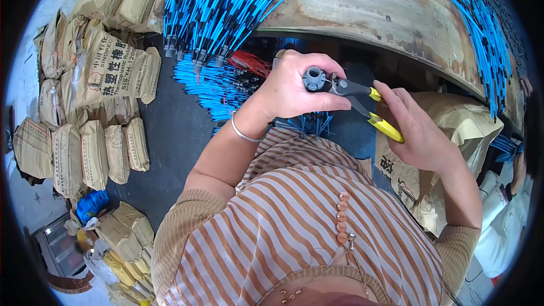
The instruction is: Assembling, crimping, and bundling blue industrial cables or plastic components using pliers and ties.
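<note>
Two hands meet just below the edge of a worn wooden table (368, 5): the left hand (294, 88) is clamped around a small grey cylindrical part (315, 78), its round end facing up, and the right hand (416, 130) is closed on the yellow handles of a pair of cutting pliers (362, 99), whose dark tips touch the side of that part. A silver bangle (241, 131) circles the left wrist. Bundles of blue cables (221, 0) with black ends lie across the table and hang over its edge, and more of them (215, 82) are heaped on the dark floor below, with a few red wires (249, 62) among them. Just under the right hand stands an open brown paper sack (453, 119); what it holds cannot be made out. To the left, closed brown sacks (85, 153) are stacked in rows along the floor, some printed, their contents hidden, and a crumpled blue bag (90, 204) lies near them.
</note>
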`<action>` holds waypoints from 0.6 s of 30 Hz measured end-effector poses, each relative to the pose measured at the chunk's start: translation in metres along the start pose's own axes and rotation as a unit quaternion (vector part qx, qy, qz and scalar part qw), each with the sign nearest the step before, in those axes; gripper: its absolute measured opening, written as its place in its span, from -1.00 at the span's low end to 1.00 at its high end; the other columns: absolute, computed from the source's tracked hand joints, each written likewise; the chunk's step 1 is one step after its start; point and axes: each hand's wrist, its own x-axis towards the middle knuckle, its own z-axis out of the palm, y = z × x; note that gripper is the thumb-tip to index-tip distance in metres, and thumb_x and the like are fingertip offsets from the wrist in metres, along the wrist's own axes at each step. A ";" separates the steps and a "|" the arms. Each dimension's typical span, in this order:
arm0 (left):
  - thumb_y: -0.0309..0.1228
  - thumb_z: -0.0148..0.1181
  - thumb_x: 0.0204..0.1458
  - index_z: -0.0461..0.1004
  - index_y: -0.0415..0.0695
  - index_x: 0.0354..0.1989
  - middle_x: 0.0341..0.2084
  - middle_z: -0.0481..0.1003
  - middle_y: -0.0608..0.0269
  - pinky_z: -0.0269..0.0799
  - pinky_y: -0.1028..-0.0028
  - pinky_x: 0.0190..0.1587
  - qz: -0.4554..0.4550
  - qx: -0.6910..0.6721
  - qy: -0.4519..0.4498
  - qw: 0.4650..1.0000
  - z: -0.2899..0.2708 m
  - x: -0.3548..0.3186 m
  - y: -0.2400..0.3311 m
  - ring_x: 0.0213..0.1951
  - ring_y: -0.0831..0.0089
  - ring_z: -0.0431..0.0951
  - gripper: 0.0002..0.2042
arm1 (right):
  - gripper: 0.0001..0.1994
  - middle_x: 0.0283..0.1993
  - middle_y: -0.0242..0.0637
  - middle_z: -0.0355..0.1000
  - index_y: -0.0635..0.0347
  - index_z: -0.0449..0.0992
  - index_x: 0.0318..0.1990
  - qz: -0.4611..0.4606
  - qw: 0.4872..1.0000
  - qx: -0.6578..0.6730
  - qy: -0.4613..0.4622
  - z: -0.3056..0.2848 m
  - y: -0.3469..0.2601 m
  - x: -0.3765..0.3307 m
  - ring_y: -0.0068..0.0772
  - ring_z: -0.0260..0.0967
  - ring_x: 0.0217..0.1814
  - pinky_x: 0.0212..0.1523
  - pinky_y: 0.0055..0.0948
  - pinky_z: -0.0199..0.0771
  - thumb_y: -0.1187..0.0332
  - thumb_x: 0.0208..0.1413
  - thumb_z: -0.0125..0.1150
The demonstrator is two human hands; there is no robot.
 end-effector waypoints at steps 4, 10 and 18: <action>-0.59 0.42 -0.47 0.52 -0.24 -0.48 -0.66 0.50 0.27 0.26 0.62 -0.55 -0.009 -0.023 -0.021 0.999 0.003 0.003 0.006 -0.69 0.52 0.37 -0.73 | -0.41 -0.19 -0.12 0.46 0.26 0.26 0.12 -0.045 0.999 0.022 -0.004 -0.015 -0.002 -0.005 -0.21 0.40 -0.23 -0.18 -0.38 0.36 0.67 -0.20 0.13; -0.61 0.40 -0.45 0.51 -0.24 -0.50 -0.66 0.51 0.25 0.27 0.62 -0.56 0.007 -0.031 -0.051 0.998 -0.001 -0.003 0.006 -0.69 0.51 0.39 -0.75 | -0.55 -0.26 -0.18 0.46 0.28 0.35 0.02 -0.006 0.991 0.130 -0.043 0.001 0.013 0.007 -0.25 0.37 -0.36 -0.28 -0.40 0.36 0.67 -0.12 0.07; -0.54 0.42 -0.36 0.51 -0.22 -0.54 -0.72 0.47 0.32 0.21 0.63 -0.64 0.020 -0.033 -0.037 0.999 -0.001 -0.001 0.005 -0.73 0.60 0.29 -0.81 | -0.73 -0.41 -0.25 0.46 0.35 0.42 -0.11 0.110 0.959 0.249 -0.076 0.011 0.014 0.005 -0.36 0.33 -0.54 -0.46 -0.48 0.33 0.63 -0.03 0.06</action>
